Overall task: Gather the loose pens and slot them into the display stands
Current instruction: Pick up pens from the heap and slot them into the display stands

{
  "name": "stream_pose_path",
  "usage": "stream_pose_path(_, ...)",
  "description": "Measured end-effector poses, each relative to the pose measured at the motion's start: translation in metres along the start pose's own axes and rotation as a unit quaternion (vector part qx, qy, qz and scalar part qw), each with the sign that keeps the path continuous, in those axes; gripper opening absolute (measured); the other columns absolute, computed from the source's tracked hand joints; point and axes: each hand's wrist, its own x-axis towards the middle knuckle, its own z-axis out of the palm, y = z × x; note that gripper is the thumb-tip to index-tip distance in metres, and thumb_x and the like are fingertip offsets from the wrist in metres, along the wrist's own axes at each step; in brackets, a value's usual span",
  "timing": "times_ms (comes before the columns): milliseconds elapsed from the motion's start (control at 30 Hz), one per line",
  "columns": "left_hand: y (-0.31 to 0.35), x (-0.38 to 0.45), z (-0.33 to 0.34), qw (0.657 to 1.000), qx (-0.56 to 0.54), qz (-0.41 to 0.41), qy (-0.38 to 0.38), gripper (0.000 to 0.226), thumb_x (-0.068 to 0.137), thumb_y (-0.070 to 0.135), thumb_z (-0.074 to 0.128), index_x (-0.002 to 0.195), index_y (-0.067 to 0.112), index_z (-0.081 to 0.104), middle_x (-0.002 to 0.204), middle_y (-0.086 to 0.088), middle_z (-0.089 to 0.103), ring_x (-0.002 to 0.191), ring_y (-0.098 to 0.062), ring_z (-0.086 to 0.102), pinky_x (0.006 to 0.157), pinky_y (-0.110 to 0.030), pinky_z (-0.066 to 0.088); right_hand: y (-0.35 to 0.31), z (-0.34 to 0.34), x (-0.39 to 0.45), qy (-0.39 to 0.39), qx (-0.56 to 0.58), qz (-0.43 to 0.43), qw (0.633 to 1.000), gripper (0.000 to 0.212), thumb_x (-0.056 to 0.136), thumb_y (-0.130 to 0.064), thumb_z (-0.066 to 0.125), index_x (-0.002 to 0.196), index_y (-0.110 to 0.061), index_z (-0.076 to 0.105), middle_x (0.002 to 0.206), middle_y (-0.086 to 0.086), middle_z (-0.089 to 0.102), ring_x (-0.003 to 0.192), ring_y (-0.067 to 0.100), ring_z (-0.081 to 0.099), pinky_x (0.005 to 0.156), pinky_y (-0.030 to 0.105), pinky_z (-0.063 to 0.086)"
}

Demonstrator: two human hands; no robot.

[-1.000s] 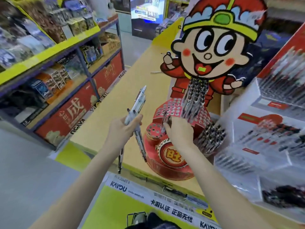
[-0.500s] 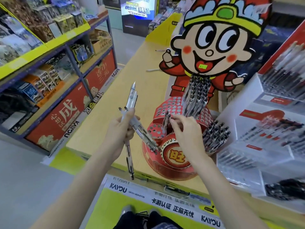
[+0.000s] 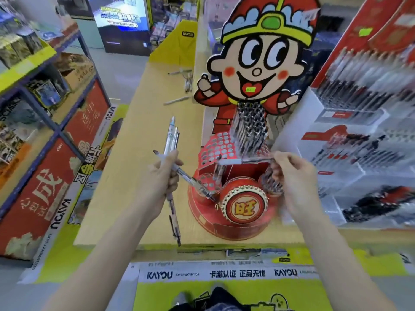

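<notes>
My right hand (image 3: 296, 176) pinches one pen (image 3: 244, 161), long axis horizontal, above the stand (image 3: 215, 144) at frame centre; my left hand (image 3: 161, 178) clasps spare pens (image 3: 171, 140).

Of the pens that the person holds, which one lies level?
The single pen pinched in the right hand. It lies level above the red stand, while the pens in the left hand stand upright or slant.

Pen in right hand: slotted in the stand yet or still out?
Out. The right hand pinches the pen by one end, lying roughly level above the red stand, not in a hole.
</notes>
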Motion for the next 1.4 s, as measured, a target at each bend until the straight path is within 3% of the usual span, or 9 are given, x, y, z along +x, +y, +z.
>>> stream_pose_path(133, -0.004, 0.007, -0.008, 0.999, 0.033, 0.000, -0.009, 0.031, 0.094, 0.036, 0.052, 0.077, 0.011, 0.053, 0.045, 0.011, 0.029, 0.041, -0.006, 0.026, 0.039, -0.016, 0.022, 0.000, -0.005, 0.001, -0.032, -0.149, -0.103, 0.983, 0.014, 0.085, -0.014, 0.067, 0.073, -0.022, 0.070, 0.053, -0.012, 0.063, 0.051, 0.002, 0.053, 0.054, 0.014, 0.045)
stream_pose_path(267, -0.007, 0.013, -0.017, 0.999, 0.036, -0.004, -0.017, 0.031, 0.094, 0.036, 0.052, 0.075, 0.011, 0.053, 0.046, 0.010, 0.030, 0.042, -0.007, 0.028, 0.040, -0.017, 0.022, 0.011, 0.017, -0.002, -0.069, -0.319, -0.209, 0.922, 0.008, 0.087, -0.018, 0.065, 0.083, -0.014, 0.071, 0.062, -0.016, 0.062, 0.061, 0.003, 0.058, 0.063, 0.015, 0.045)
stream_pose_path(433, -0.012, 0.016, -0.027, 0.999, 0.044, -0.005, -0.025, 0.032, 0.093, 0.038, 0.052, 0.076, 0.011, 0.054, 0.049, 0.007, 0.030, 0.044, -0.008, 0.029, 0.041, -0.018, 0.023, 0.027, 0.040, -0.003, -0.125, -0.438, -0.256, 0.853, 0.015, 0.089, -0.019, 0.062, 0.091, -0.007, 0.072, 0.084, 0.001, 0.066, 0.076, 0.011, 0.057, 0.073, 0.021, 0.043)
stream_pose_path(567, -0.015, 0.018, -0.026, 0.999, 0.042, -0.015, -0.022, 0.032, 0.092, 0.039, 0.052, 0.074, 0.012, 0.053, 0.048, 0.008, 0.031, 0.044, -0.009, 0.029, 0.043, -0.019, 0.023, 0.039, 0.051, -0.004, -0.141, -0.459, -0.237, 0.844, 0.016, 0.090, -0.018, 0.061, 0.086, -0.007, 0.071, 0.082, 0.002, 0.068, 0.075, 0.013, 0.058, 0.075, 0.028, 0.046)
stream_pose_path(767, -0.019, 0.015, -0.015, 0.998, 0.037, -0.017, -0.036, 0.032, 0.093, 0.038, 0.052, 0.075, 0.012, 0.054, 0.049, 0.008, 0.033, 0.045, -0.008, 0.030, 0.045, -0.020, 0.025, 0.045, 0.064, -0.002, -0.086, -0.468, -0.202, 0.856, 0.024, 0.092, -0.024, 0.059, 0.080, -0.003, 0.063, 0.068, 0.005, 0.060, 0.062, 0.016, 0.053, 0.053, 0.019, 0.034)
stream_pose_path(933, -0.018, 0.013, -0.012, 0.998, 0.035, -0.014, -0.045, 0.031, 0.093, 0.038, 0.051, 0.074, 0.013, 0.053, 0.050, 0.008, 0.032, 0.045, -0.008, 0.030, 0.046, -0.021, 0.024, 0.040, 0.063, -0.002, -0.121, -0.477, -0.190, 0.849, 0.021, 0.092, -0.021, 0.058, 0.087, -0.002, 0.065, 0.080, 0.010, 0.065, 0.074, 0.022, 0.059, 0.069, 0.031, 0.045)
stream_pose_path(1033, -0.017, 0.011, -0.016, 0.999, 0.038, -0.012, -0.034, 0.032, 0.093, 0.038, 0.051, 0.074, 0.013, 0.053, 0.050, 0.007, 0.032, 0.044, -0.008, 0.029, 0.044, -0.019, 0.024, 0.037, 0.063, -0.002, -0.178, -0.532, -0.183, 0.807, 0.021, 0.095, -0.020, 0.052, 0.099, -0.003, 0.063, 0.097, 0.010, 0.064, 0.093, 0.024, 0.058, 0.081, 0.034, 0.045)
stream_pose_path(1133, -0.014, 0.011, -0.020, 0.999, 0.034, -0.014, -0.021, 0.032, 0.093, 0.038, 0.051, 0.074, 0.013, 0.054, 0.051, 0.006, 0.031, 0.043, -0.007, 0.029, 0.042, -0.016, 0.025, 0.038, 0.071, -0.004, -0.153, -0.578, -0.173, 0.783, 0.024, 0.098, -0.021, 0.045, 0.105, -0.002, 0.057, 0.102, 0.012, 0.061, 0.099, 0.028, 0.056, 0.075, 0.030, 0.038)
stream_pose_path(1400, -0.008, 0.005, -0.020, 1.000, 0.000, 0.002, -0.031, 0.031, 0.093, 0.036, 0.052, 0.074, 0.012, 0.054, 0.053, 0.007, 0.034, 0.044, -0.007, 0.030, 0.043, -0.017, 0.025, 0.041, 0.062, -0.014, -0.095, -0.516, -0.155, 0.837, 0.027, 0.091, -0.030, 0.059, 0.084, -0.004, 0.063, 0.078, 0.001, 0.065, 0.077, 0.015, 0.062, 0.069, 0.025, 0.046)
